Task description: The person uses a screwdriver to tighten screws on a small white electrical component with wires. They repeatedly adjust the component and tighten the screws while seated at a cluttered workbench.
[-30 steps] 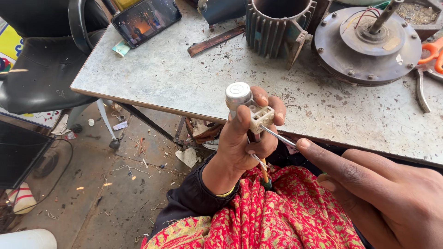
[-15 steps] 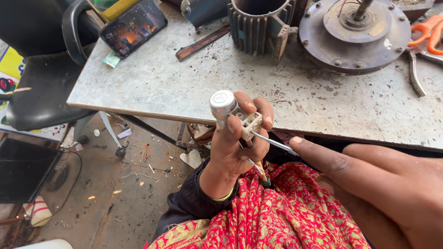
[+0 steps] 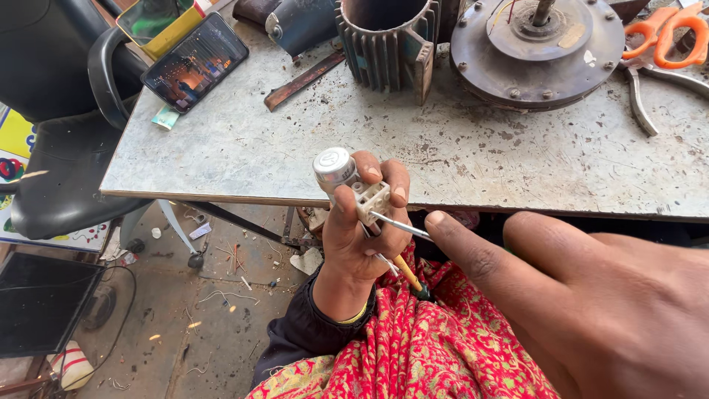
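A small electrical part, made of a silver cylindrical cap and a cream plastic terminal block, is held up just in front of the near edge of the grey worktable. It is gripped by the left hand, whose fingers are curled closed around it, thumb on the near side. The thin metal shaft of a screwdriver is seated in the cream block. Its yellow handle seems to pass down through the same fist, though this cannot be told for sure. The right hand lies to the right of the part, index finger stretched out with its tip touching or just beside the shaft; nothing is grasped by it.

A slip looks the likeliest trouble: should the shaft be pushed off the block, the palm behind it could be jabbed, or the part dropped onto the littered floor below.

Beyond the part, on the table, a ribbed motor housing stands open-topped and apparently hollow. A round motor plate and orange-handled pliers lie to its right, a phone to its left.
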